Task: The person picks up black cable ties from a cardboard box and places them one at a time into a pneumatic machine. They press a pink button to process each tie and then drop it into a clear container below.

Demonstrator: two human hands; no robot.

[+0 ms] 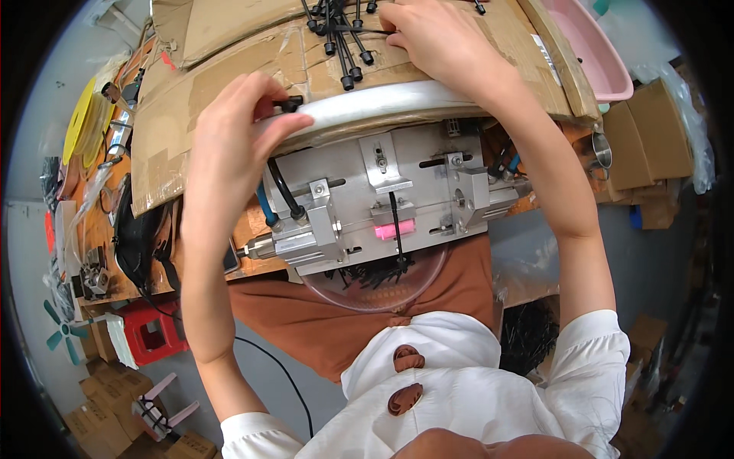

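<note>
- Beyond the metal fixture [382,164], I see the left hand [232,115] bent, fingers curled near a black piece [290,103]; clamped or not, I cannot tell
- Over the cardboard [252,60], the right hand [443,40], palm down, pinches a black stem [367,30]

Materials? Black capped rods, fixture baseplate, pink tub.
Black capped rods: probably plastic, slightly glossy; smooth, molded-looking caps, though the shafts could be coated.
Fixture baseplate: likely aluminium, satin grey; metallic sheen and machined-looking slots, though steel is possible.
Pink tub: likely plastic, smooth; uniform colour and rounded rim.
</note>
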